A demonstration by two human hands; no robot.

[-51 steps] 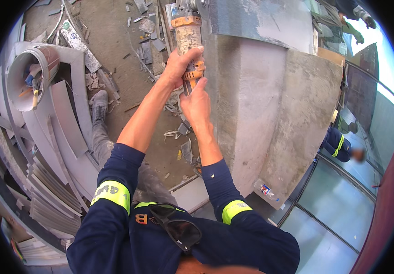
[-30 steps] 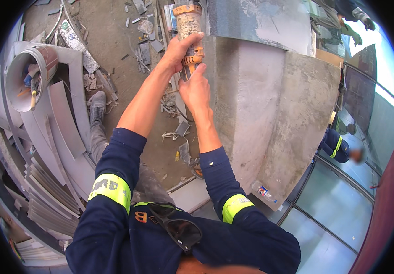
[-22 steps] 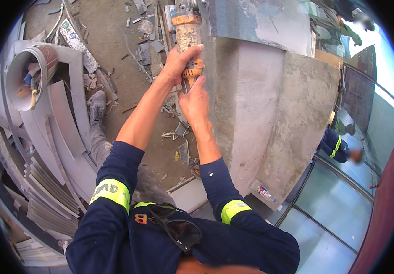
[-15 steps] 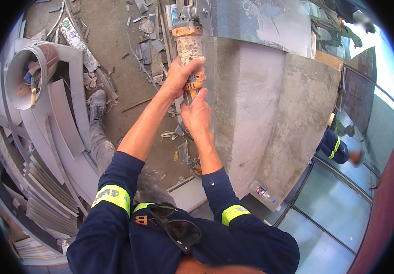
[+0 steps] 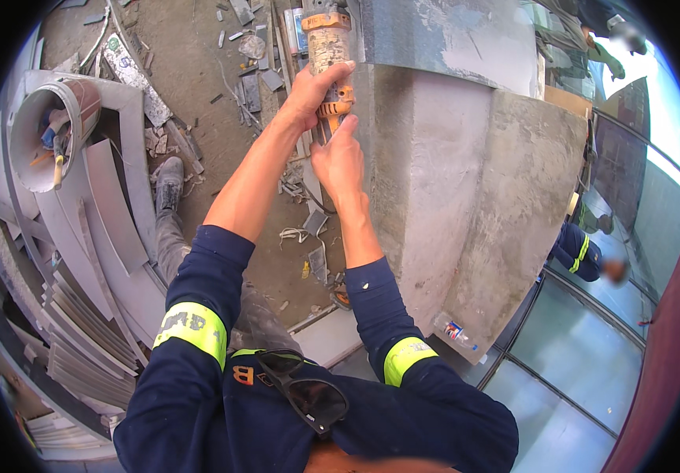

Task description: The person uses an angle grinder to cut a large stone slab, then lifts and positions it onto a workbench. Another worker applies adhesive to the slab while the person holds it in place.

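An orange, dust-covered power tool [image 5: 326,47] points away from me along the edge of a grey concrete wall [image 5: 466,181]. My left hand [image 5: 315,88] wraps around the tool's body from the left. Just below it, my right hand [image 5: 340,162] grips the tool's rear handle. Both arms are stretched forward in dark blue sleeves with yellow reflective bands. The tool's working end is cut off at the top of the picture.
Curved grey metal sheets [image 5: 88,284] are stacked at the left, beside a bucket [image 5: 44,134] holding tools. Rubble and scraps [image 5: 245,71] litter the dirt floor. A plastic bottle [image 5: 454,329] lies by the wall's base. Another person [image 5: 584,252] crouches at the right, near glass panels [image 5: 576,370].
My hands and the tool have shifted slightly up and down along the wall's edge, ending about where they started. Nothing else has moved.
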